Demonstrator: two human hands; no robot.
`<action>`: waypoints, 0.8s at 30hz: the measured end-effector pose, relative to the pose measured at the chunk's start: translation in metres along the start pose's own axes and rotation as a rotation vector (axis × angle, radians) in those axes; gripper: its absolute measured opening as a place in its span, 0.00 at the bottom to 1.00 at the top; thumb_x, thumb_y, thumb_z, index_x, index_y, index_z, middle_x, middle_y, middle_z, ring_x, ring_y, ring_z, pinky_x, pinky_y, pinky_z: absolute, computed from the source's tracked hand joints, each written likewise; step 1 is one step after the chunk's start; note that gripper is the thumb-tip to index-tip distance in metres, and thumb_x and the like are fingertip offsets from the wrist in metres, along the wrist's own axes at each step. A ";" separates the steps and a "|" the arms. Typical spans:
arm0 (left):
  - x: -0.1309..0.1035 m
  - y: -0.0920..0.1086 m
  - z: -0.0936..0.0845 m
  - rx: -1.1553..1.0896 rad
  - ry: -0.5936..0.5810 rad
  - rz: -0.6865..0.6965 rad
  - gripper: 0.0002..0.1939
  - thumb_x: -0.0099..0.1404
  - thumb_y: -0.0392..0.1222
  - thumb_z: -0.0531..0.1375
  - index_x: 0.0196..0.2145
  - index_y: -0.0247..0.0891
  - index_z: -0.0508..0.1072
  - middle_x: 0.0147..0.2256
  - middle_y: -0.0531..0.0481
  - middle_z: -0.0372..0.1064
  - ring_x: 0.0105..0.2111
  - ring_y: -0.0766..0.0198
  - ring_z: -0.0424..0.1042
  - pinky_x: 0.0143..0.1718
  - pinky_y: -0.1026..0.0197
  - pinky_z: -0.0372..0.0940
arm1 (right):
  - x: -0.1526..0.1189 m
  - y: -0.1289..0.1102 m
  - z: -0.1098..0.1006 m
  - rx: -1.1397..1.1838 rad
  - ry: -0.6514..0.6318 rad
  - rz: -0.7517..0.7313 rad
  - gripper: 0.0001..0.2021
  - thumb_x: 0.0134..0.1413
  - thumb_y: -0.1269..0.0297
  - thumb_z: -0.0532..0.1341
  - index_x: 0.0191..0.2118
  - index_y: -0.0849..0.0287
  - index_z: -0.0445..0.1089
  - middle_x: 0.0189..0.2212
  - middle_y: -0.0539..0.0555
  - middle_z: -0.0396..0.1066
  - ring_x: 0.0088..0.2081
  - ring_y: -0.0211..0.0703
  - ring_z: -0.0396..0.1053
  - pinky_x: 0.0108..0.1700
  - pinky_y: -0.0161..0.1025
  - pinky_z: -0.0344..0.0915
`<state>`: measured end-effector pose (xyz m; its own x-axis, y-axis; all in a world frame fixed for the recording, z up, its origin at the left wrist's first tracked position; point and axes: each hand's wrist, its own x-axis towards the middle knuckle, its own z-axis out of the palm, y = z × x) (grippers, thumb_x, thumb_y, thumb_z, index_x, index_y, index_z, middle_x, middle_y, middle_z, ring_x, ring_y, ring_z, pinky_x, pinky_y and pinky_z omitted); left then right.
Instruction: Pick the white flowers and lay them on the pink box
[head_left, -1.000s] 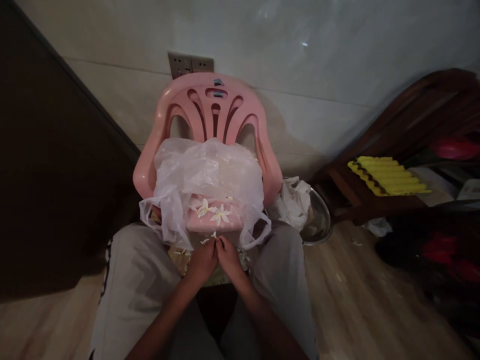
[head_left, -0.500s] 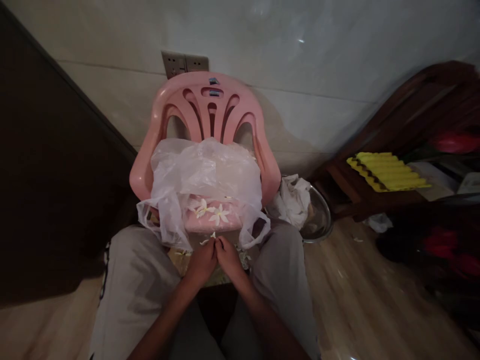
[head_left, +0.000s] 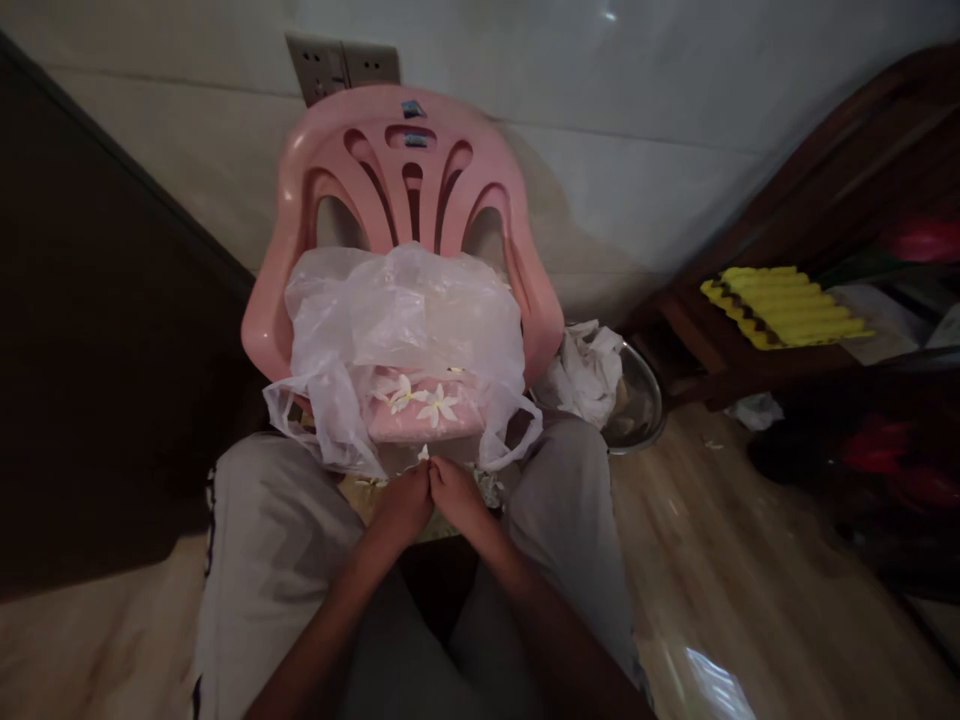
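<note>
My left hand (head_left: 407, 500) and my right hand (head_left: 454, 494) meet in front of the chair seat, both closed with fingertips pressed together. A small white flower (head_left: 424, 453) pokes out at the fingertips, nearest my left hand. What else the fingers pinch is too small to tell. Just beyond, two open white flowers (head_left: 438, 405) lie at the front of a pink chair (head_left: 274, 310). Behind and around them a translucent plastic bag (head_left: 405, 310) covers the seat, its handles hanging at both sides.
Right of the chair, a metal basin (head_left: 643, 400) stands on the floor beside a crumpled white bag (head_left: 589, 375). A yellow ridged tray (head_left: 787, 305) rests on a dark wooden bench (head_left: 697, 335). Wall sockets (head_left: 343, 66) are behind the chair. More small flowers lie below my hands.
The camera view has shifted, so the chair and bag appear higher and larger. My hands remain together, with the flower still at the fingertips.
</note>
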<state>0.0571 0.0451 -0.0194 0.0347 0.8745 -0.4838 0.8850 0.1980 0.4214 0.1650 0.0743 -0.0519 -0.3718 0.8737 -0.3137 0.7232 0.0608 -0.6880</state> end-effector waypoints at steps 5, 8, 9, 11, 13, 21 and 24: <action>-0.002 0.002 -0.002 0.087 -0.050 -0.002 0.15 0.69 0.33 0.48 0.50 0.32 0.68 0.48 0.35 0.75 0.48 0.51 0.75 0.46 0.56 0.65 | -0.002 0.001 -0.001 -0.092 -0.046 -0.012 0.12 0.64 0.71 0.49 0.39 0.59 0.70 0.39 0.57 0.76 0.40 0.42 0.71 0.40 0.36 0.57; -0.002 0.001 0.001 0.114 -0.049 0.013 0.16 0.70 0.33 0.48 0.52 0.31 0.67 0.48 0.35 0.75 0.47 0.49 0.76 0.45 0.54 0.66 | -0.003 0.001 -0.003 -0.124 -0.054 -0.027 0.13 0.64 0.71 0.49 0.40 0.59 0.71 0.41 0.57 0.76 0.42 0.43 0.72 0.42 0.36 0.59; -0.001 0.000 0.002 0.120 -0.055 0.016 0.16 0.70 0.33 0.48 0.52 0.30 0.67 0.48 0.34 0.75 0.47 0.49 0.76 0.45 0.54 0.66 | -0.003 0.001 -0.004 -0.135 -0.058 -0.032 0.13 0.64 0.71 0.49 0.41 0.59 0.71 0.41 0.58 0.77 0.42 0.43 0.72 0.42 0.36 0.59; 0.000 -0.002 0.006 0.127 -0.071 0.021 0.17 0.70 0.34 0.49 0.53 0.30 0.67 0.48 0.34 0.75 0.47 0.49 0.76 0.45 0.54 0.66 | -0.004 0.002 -0.005 -0.161 -0.073 -0.044 0.13 0.64 0.71 0.49 0.41 0.59 0.72 0.41 0.58 0.77 0.43 0.44 0.73 0.42 0.36 0.60; 0.001 -0.004 0.009 0.133 -0.086 0.032 0.17 0.69 0.34 0.49 0.54 0.30 0.67 0.48 0.33 0.75 0.47 0.49 0.76 0.45 0.54 0.67 | -0.006 0.004 -0.006 -0.188 -0.090 -0.058 0.13 0.63 0.71 0.50 0.42 0.58 0.72 0.41 0.58 0.77 0.43 0.44 0.73 0.42 0.36 0.60; 0.003 -0.007 0.014 0.140 -0.127 0.060 0.16 0.67 0.32 0.50 0.50 0.31 0.70 0.48 0.34 0.75 0.48 0.51 0.76 0.46 0.56 0.66 | -0.010 0.006 -0.010 -0.251 -0.151 -0.114 0.15 0.62 0.73 0.50 0.46 0.59 0.72 0.44 0.60 0.77 0.45 0.46 0.74 0.43 0.38 0.62; 0.002 -0.006 0.013 0.149 -0.124 0.050 0.16 0.67 0.33 0.50 0.50 0.30 0.70 0.48 0.34 0.76 0.48 0.51 0.76 0.45 0.56 0.67 | -0.009 0.006 -0.009 -0.263 -0.160 -0.117 0.15 0.62 0.73 0.50 0.46 0.59 0.72 0.44 0.59 0.77 0.45 0.46 0.74 0.43 0.37 0.62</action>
<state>0.0581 0.0401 -0.0334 0.1294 0.8188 -0.5594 0.9393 0.0796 0.3338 0.1782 0.0711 -0.0469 -0.5329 0.7676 -0.3561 0.7879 0.2966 -0.5397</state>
